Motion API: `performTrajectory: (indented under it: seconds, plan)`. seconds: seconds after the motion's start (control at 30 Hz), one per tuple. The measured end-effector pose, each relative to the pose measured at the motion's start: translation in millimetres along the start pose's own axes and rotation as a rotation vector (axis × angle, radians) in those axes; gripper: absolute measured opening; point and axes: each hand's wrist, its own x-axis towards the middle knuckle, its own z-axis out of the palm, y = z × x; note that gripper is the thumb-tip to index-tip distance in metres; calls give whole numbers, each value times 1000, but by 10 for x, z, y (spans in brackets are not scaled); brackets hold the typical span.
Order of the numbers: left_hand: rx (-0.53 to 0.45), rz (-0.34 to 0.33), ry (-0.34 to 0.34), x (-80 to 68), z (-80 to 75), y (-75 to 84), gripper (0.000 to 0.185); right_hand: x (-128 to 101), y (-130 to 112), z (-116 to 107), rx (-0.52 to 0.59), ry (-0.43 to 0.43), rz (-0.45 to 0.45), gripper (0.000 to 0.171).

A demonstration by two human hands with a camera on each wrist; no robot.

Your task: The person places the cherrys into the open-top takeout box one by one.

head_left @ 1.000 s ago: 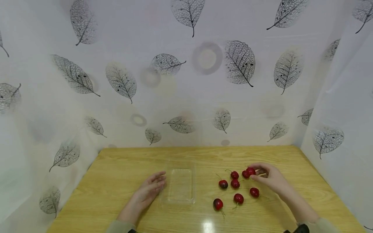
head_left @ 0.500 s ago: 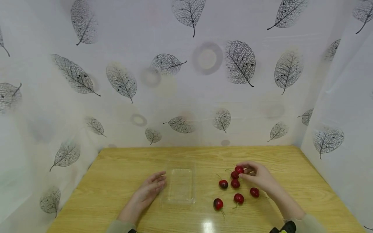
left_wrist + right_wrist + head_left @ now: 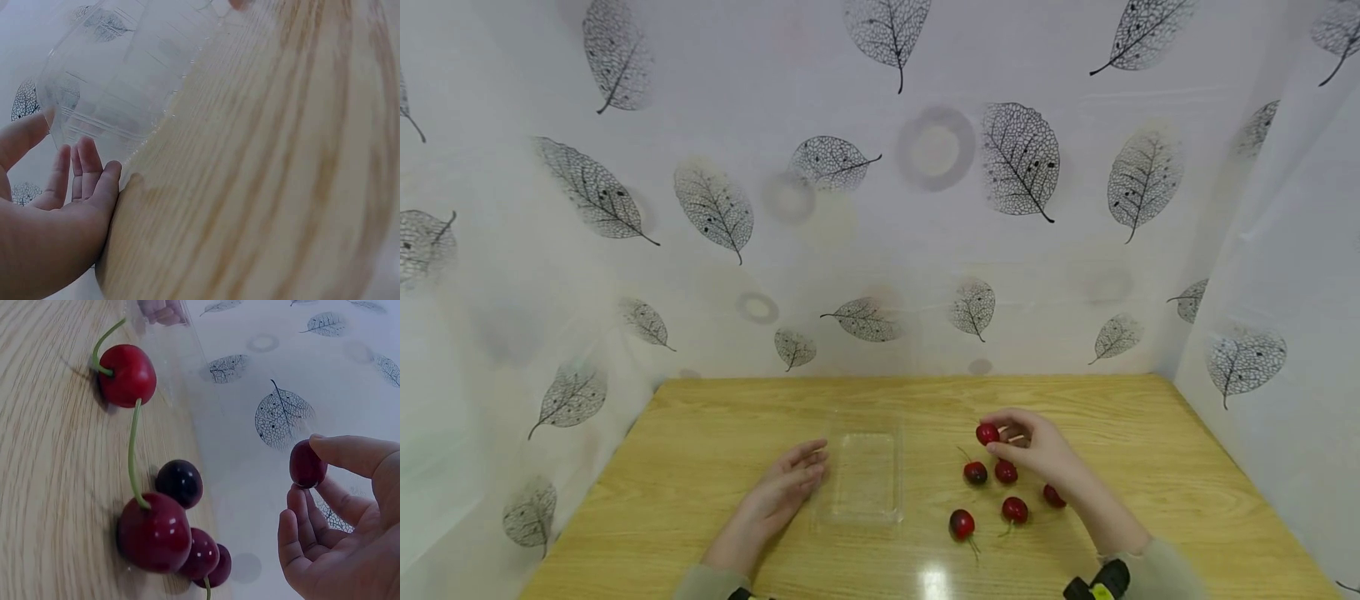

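Fingertips of my right hand (image 3: 1037, 446) pinch one cherry (image 3: 987, 433), lifted off the table.
Clear plastic tray (image 3: 865, 479) lies left of it at lower centre; my left hand (image 3: 782, 492) rests flat, fingers straight, touching the tray's left edge.

No writing, label, brand, number or sign can be read in any of the views. The white backdrop sheet (image 3: 880, 208) around the worktop carries only a printed pattern of grey skeleton leaves and faint rings, with no lettering. The clear plastic tray (image 3: 865, 475) bears no sticker or embossed mark that shows. The black and yellow band (image 3: 1093, 583) at the right wrist, at the lower edge of the head view, is too small to tell whether it carries any marking.
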Motion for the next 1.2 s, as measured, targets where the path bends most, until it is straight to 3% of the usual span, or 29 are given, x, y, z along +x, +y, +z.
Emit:
performTrajectory:
  seconds: [0.63,1.2]
  plan:
    - [6,-6,2,4,11,-3,57,182,-105,303,63,-52,14,39]
    - [-5,-37,10,-5,5,-3,60,322,-230,585,103,-105,-32,38]
